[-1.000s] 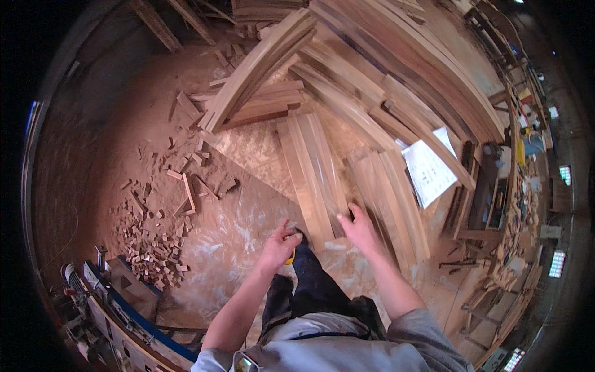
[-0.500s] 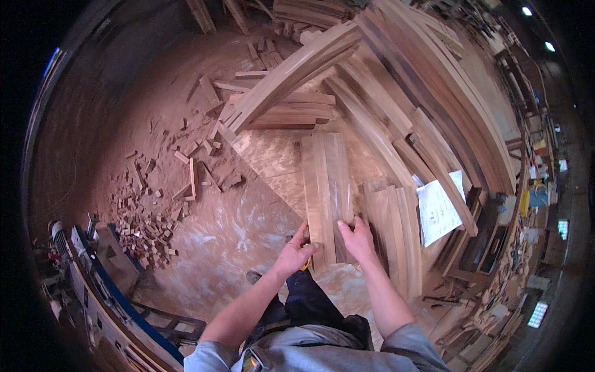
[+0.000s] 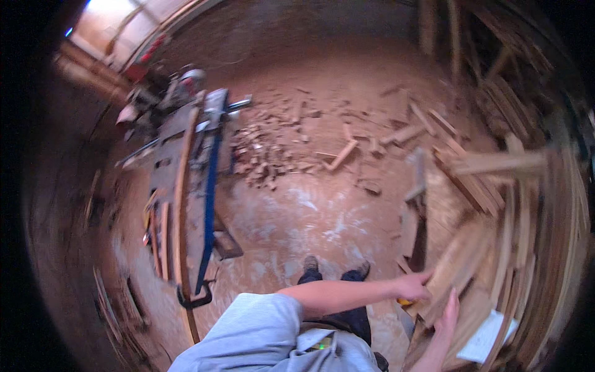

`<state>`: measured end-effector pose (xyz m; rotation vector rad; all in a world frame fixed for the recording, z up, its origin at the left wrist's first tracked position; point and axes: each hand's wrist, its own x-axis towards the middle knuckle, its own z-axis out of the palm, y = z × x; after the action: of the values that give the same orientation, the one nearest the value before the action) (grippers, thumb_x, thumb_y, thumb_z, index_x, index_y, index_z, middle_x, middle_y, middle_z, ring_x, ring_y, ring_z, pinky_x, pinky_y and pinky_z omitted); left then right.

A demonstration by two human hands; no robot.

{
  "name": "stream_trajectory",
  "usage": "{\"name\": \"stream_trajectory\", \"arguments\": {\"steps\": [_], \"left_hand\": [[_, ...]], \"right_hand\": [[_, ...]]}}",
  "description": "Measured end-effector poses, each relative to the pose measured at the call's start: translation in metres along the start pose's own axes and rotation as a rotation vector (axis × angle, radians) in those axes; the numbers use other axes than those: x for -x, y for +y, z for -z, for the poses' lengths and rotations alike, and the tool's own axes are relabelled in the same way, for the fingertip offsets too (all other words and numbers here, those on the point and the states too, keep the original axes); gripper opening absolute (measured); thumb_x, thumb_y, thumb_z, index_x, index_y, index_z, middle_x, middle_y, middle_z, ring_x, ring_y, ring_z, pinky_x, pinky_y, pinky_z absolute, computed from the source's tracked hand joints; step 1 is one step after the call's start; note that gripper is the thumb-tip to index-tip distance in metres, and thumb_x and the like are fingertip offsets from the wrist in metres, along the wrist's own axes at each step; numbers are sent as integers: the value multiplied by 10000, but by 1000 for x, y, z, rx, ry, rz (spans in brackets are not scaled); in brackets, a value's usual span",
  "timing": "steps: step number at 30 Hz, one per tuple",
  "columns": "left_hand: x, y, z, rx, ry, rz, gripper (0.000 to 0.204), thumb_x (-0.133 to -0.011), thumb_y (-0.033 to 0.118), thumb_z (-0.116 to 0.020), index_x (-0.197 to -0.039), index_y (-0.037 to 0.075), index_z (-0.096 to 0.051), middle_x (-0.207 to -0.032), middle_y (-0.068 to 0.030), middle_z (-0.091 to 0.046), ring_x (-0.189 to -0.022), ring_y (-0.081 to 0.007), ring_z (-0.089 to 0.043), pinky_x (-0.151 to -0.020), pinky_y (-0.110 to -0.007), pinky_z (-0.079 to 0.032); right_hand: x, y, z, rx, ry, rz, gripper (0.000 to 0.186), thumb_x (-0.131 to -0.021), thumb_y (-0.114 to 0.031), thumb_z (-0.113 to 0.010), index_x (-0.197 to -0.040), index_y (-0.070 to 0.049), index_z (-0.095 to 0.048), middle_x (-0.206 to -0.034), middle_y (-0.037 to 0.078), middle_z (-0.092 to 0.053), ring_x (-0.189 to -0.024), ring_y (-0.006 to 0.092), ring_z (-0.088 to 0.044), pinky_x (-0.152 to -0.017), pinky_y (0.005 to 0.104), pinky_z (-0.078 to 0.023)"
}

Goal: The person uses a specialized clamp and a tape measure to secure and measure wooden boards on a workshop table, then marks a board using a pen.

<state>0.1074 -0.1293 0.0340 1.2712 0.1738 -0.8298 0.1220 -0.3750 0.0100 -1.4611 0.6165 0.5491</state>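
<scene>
To my right, a group of pale wooden boards (image 3: 462, 253) lies side by side on a low wood-coloured surface (image 3: 439, 208). My left hand (image 3: 412, 286) reaches across my body to their near left corner, its index finger and thumb on the board edge. Beside their near right side, my right hand (image 3: 447, 315) has its fingers stretched out along the wood. Motion blur softens both hands, and the undersides of the fingers are hidden. A small yellow thing (image 3: 404, 302) shows just under my left hand. More boards (image 3: 474, 310) lie right of my right hand.
A white paper sheet (image 3: 488, 338) lies among boards at the right. Leftward stands a bench with a blue edge (image 3: 212, 186), a long wooden strip (image 3: 182, 211) and a black clamp (image 3: 194, 299). Small wood offcuts (image 3: 263, 152) litter the dusty floor ahead.
My view has swung left, so the boards and both hands now appear farther right and the bench is in fuller view. Both hands stay at the near end of the boards.
</scene>
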Motion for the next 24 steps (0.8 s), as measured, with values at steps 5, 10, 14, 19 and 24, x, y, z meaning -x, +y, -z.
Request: {"name": "stream_trajectory", "arguments": {"steps": [5, 10, 14, 19, 24], "left_hand": [[34, -17, -9, -363, 149, -90, 967, -822, 290, -669, -1652, 72, -223, -1238, -314, -670, -1092, -437, -681, -910, -470, -544], [108, -17, 6, -436, 126, -123, 955, -798, 236, -641, -1656, 108, -242, -1140, -299, -694, -1032, -438, -691, -866, -500, -545], [181, -14, 40, -434, 160, -272, 959, -785, 240, -661, -1646, 108, -261, -1145, -274, -696, -1054, -443, -676, -884, -516, -539], [285, -9, 100, -420, 376, -362, 962, -764, 234, -657, -1638, 101, -278, -1152, -241, -681, -1073, -427, -658, -886, -516, -543], [385, -38, 164, -369, 610, -486, 925, -793, 236, -620, -1636, 76, -276, -1187, -229, -661, -1119, -425, -614, -916, -507, -531]], "right_hand": [[93, -28, -73, 161, 96, -52, 715, -1034, -447, -616, -1542, -4, -378, -1486, 199, -509, -1318, 362, -557, -1088, 514, -481], [146, -9, -117, 273, 137, -51, 728, -1019, -493, -616, -1538, -27, -409, -1515, 179, -488, -1330, 353, -538, -1085, 517, -482], [169, -7, -164, 380, 164, -18, 740, -1006, -529, -617, -1535, -45, -434, -1538, 162, -471, -1340, 347, -522, -1083, 520, -483], [190, -7, -242, 497, 170, 96, 756, -991, -575, -618, -1532, -68, -465, -1567, 142, -449, -1352, 339, -503, -1081, 523, -485], [194, 13, -349, 132, -448, 260, 580, -1082, -394, -559, -1475, 13, -436, -1421, 191, -569, -1202, 315, -637, -976, 446, -571]]}}
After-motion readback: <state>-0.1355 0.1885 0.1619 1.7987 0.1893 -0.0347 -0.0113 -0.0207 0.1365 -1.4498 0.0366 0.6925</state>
